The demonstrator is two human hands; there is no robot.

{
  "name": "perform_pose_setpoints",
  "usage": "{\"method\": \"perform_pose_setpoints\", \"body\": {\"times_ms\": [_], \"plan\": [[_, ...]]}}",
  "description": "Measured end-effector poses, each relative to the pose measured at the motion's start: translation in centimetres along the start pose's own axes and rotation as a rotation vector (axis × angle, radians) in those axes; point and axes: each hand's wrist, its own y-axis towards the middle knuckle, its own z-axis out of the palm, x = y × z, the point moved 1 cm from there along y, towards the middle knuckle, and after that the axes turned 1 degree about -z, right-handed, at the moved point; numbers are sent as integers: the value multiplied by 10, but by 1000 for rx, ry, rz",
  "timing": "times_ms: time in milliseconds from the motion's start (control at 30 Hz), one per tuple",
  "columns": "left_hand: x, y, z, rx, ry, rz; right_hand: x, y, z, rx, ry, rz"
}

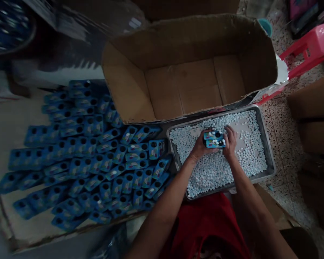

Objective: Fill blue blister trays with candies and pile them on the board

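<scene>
Two small blue cardboard boxes (212, 144) lie side by side in my left hand (197, 148), whose fingers wrap round their left end. Each box has a dark round hole in its top, and loose white pellets lie over them. My right hand (231, 143) is at the right end of the boxes with its fingers bent together; whether it pinches pellets cannot be made out. Both hands are above a metal tray (271, 169) holding a layer of small white and pale blue pellets (205, 176). The tray's bottom shows through near my right hand.
Many similar blue boxes (78, 165) stand in rows on the table (5, 144) at left, some with pellets on top. A large open carton (183, 82) sits behind the tray. A pink stool (310, 46) and more cartons (313, 97) are at right.
</scene>
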Motion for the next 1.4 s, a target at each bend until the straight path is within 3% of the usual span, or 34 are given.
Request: {"method": "perform_pose_setpoints", "body": {"times_ms": [100, 200, 267, 333, 467, 567, 667, 800, 1033, 1100, 1233, 1300, 1400], "plan": [[-11, -4, 17, 98, -7, 17, -2, -8, -2, -191, 357, 250], [-27, -20, 16, 126, 144, 194, -4, -10, -14, -322, 704, 499], [-35, -35, 7, 59, 287, 284, 1, -12, -24, -273, 935, 646], [-38, -50, -3, -30, 368, 261, 15, -17, -35, -165, 1141, 745], [-36, -73, -12, -69, 416, 135, 65, -34, -46, 17, 1246, 729], [-37, -80, -10, -65, 452, 134, 101, -47, -40, 40, 1211, 682], [-40, -79, -5, -42, 499, 148, 121, -50, -28, 55, 1086, 534], [-42, -75, 2, -95, 569, 127, 125, -43, -14, 119, 843, 326], [-65, -73, 2, -73, 774, 152, 125, -27, 4, 122, 608, 163], [-74, -73, -3, -68, 857, 158, 128, -33, 9, 188, 574, 125], [-78, -73, -17, -175, 895, 135, 131, -52, 6, 440, 528, -45], [-75, -75, -24, -212, 840, 111, 123, -56, -8, 340, 485, -65], [-70, -79, -33, -281, 816, 86, 93, -50, -38, 46, 252, 61]]}}
